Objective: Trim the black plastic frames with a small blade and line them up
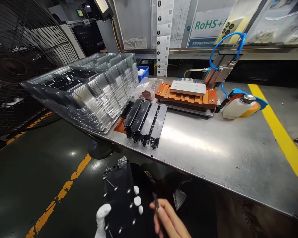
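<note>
Black panel (119,195) in left hand (106,215) — table (213,155) ahead.

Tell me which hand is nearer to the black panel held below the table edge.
Left. The left hand, with white fingertip covers, grips the black panel from beneath. The right hand sits just to its right, pinching a thin dark tool, apart from the panel.

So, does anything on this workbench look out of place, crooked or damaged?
Little stands out. The stack of clear plastic trays leans and juts past the edge of the steel table. The black plastic parts lie fanned rather than squared up. The left hand grips a black part; the right hand holds a thin tool. No visible damage or spill.
</note>
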The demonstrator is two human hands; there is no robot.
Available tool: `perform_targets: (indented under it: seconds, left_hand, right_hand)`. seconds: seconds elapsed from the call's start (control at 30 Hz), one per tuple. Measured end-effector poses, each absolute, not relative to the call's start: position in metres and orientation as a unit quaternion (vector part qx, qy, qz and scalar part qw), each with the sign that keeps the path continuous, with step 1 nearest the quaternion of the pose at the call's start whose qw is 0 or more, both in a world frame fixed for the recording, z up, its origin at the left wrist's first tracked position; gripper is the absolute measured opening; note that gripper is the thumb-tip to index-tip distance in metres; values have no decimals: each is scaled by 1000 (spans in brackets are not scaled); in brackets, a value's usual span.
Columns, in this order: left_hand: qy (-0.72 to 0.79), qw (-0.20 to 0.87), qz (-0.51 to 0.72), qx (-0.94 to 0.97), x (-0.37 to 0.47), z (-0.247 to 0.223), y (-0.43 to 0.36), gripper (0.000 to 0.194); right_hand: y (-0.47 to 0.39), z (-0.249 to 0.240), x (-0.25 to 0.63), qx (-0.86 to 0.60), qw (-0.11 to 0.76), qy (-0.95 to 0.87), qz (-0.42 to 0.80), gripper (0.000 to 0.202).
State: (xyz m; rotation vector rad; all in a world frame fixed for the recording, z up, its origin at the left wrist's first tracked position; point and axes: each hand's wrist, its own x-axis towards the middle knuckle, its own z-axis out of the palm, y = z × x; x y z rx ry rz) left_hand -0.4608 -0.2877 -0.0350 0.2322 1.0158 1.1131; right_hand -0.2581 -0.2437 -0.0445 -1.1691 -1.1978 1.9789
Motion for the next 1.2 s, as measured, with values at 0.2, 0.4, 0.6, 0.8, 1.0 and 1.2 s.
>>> perform_targets:
  seconds: [0.2, 0.4, 0.6, 0.8, 1.0, 1.2]
  left_hand:
    - [668, 458, 454, 371, -461, -57, -289, 67]
    - [707, 261, 300, 586, -482, -89, -292, 51]
    - [686, 273, 318, 594, -479, -88, -291, 33]
    - [720, 237, 353, 549, -473, -93, -297, 45]
    - [716, 268, 343, 545, -476, -94, -300, 53]
    - [705, 225, 310, 596, -462, -78, -299, 82]
  right_hand:
    - [-193, -27, -235, -446, 273, -642, 561, 38]
    - [-180, -18, -239, -419, 235, -712, 512, 49]
    - [-185, -22, -243, -416, 293, -765, 396, 63]
    - [-186, -26, -246, -421, 329, -779, 327, 64]
    - [-187, -27, -247, -416, 318, -765, 376, 62]
    - [-190, -24, -244, -406, 304, -741, 440, 56]
